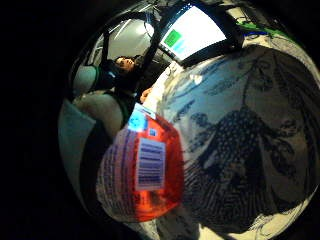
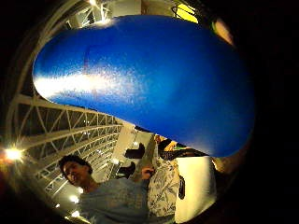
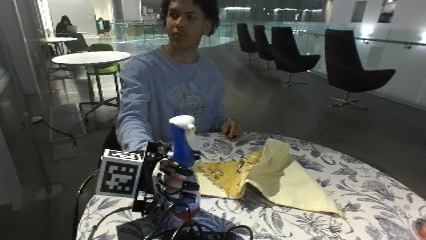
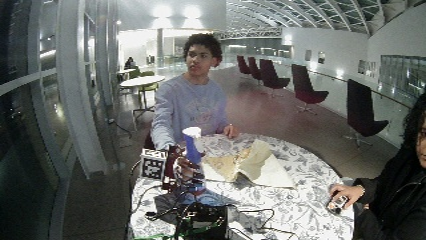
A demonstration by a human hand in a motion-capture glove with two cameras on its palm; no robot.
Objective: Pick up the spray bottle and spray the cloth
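We're in a large public atrium or lounge, not a home: high arched truss-and-glass roof (image 4: 299, 12), polished dark floor (image 3: 293, 107), glass balustrade (image 3: 373, 52). We see a row of dark swivel lounge chairs (image 3: 356, 70), a round white café table (image 3: 90, 57) behind, and our round table in a floral-print tablecloth (image 3: 373, 180).

Glossy blue plastic spray bottle (image 3: 182, 150) with a paper label; soft matt yellow cloth (image 3: 279, 177); printed fabric tablecloth (image 3: 373, 185).

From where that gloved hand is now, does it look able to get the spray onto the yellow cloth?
Probably yes. The gloved hand already grips the bottle upright, and the cloth lies right beside it on the table with nothing between.
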